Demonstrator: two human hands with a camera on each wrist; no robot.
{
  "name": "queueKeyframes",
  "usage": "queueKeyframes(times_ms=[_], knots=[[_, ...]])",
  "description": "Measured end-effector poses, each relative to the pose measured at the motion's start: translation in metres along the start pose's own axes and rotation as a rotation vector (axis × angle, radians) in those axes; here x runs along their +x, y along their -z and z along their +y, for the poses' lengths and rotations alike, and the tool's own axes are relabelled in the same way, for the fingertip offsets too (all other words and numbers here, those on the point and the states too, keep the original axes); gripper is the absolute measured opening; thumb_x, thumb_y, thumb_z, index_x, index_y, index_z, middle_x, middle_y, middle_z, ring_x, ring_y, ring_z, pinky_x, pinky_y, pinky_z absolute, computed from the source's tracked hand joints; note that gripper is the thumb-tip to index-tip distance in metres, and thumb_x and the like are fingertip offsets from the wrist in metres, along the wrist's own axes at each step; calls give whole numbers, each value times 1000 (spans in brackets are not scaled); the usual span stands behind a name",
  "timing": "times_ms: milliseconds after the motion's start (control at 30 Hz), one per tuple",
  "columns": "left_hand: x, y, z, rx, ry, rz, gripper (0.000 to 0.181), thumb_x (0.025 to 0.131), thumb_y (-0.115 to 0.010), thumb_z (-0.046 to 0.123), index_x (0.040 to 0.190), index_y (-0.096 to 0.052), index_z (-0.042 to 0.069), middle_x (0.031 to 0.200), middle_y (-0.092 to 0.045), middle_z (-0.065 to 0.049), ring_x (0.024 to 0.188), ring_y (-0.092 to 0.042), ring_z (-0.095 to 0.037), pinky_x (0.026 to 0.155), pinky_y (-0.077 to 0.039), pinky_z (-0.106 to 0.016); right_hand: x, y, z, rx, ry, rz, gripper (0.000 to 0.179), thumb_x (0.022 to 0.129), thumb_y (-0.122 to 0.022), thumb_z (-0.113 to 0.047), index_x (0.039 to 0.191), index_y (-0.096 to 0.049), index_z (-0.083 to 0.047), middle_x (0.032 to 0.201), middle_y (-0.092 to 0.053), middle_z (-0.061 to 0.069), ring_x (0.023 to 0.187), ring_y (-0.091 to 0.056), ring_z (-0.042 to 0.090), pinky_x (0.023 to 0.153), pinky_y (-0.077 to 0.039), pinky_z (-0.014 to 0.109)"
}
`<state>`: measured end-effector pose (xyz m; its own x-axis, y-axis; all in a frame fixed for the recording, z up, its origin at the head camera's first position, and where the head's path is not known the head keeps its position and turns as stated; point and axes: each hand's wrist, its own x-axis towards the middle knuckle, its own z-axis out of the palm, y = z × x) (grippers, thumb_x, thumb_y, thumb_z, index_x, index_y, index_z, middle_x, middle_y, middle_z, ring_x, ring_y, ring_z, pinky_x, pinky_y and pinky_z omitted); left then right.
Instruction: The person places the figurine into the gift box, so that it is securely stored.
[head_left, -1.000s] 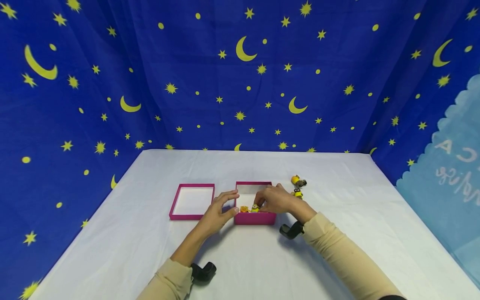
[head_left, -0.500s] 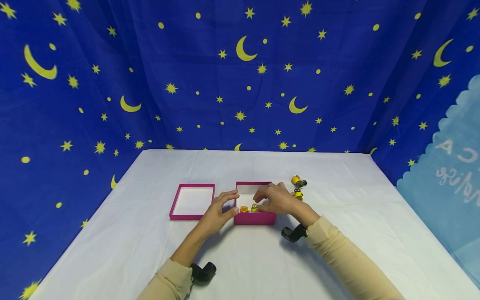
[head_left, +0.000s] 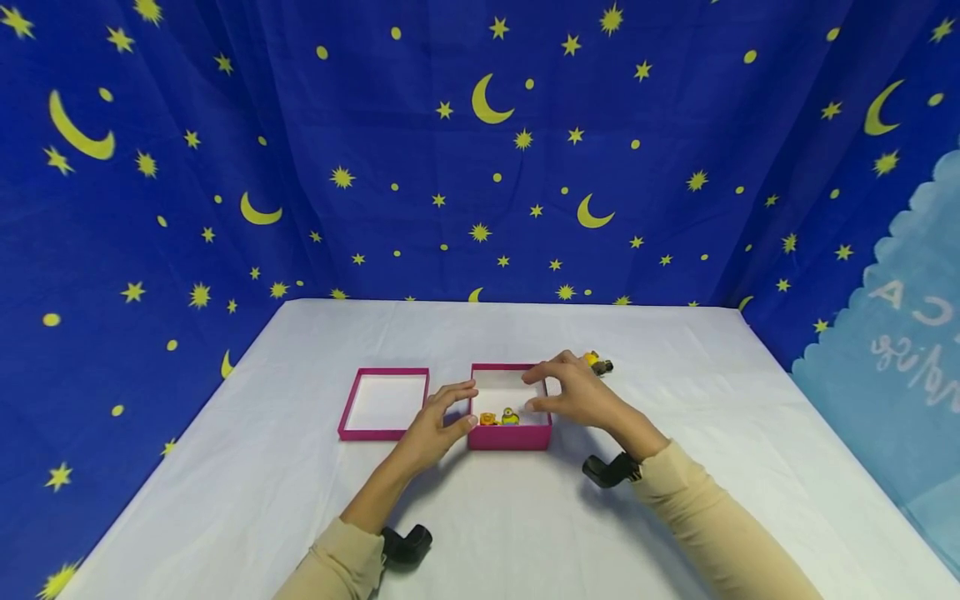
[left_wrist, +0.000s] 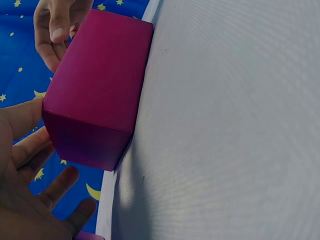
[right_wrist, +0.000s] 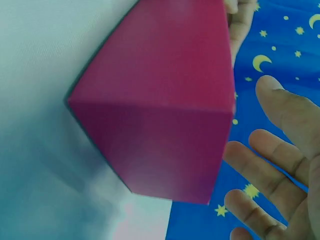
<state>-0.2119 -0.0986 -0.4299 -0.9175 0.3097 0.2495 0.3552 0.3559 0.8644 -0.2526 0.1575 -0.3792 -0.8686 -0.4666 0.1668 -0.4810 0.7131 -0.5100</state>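
Note:
A pink box [head_left: 508,439] without its lid stands on the white table. Inside, against its front wall, are a small orange toy figure [head_left: 488,419] and a yellow Minion figure [head_left: 510,417]. My left hand [head_left: 433,429] rests at the box's left side, thumb by the near corner and fingers loosely extended. Over the right rim is my right hand [head_left: 583,398], thumb and fingers spread apart with nothing between them. In the right wrist view the right hand's fingers [right_wrist: 265,175] are visible beside the box wall, holding nothing.
The pink-rimmed lid [head_left: 373,435] lies to the left of the box, its white inside facing up. Behind the right hand lies another yellow toy figure [head_left: 597,362]. A blue curtain [head_left: 495,167] with moons and stars rises beyond the table [head_left: 480,533].
My right hand has let go of the Minion figure and drawn up and right out of the box. It now covers one loose figure on the table. The left hand has stayed put.

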Motion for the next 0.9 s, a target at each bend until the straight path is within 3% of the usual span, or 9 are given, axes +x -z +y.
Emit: queueKeyframes(times_ms=[333,567,900], knots=[[0,1,1,-13,25,-3,41,90,-62,14,130,-55,10,145,-45,-1,141,-30,-26,115,-22,-54,-11,17,15,27,5,121,43,76,-78,-28,115,-67,-14,112,-67,3,101,-49,19,84,-33,36],[0,1,0,-20,27,-6,40,90,-62,12,129,-55,8,144,-45,-2,141,-30,-25,116,-23,-53,-19,25,30,47,-38,150,45,77,-77,-29,117,-66,-14,94,-60,4,86,-43,18,77,-30,32],[0,0,1,-5,36,-5,40,90,-62,14,130,-55,10,145,-44,-1,141,-29,-27,115,-23,-55,-27,26,52,85,-87,151,51,77,-76,-35,121,-63,-11,112,-66,11,108,-52,32,90,-35,46]])
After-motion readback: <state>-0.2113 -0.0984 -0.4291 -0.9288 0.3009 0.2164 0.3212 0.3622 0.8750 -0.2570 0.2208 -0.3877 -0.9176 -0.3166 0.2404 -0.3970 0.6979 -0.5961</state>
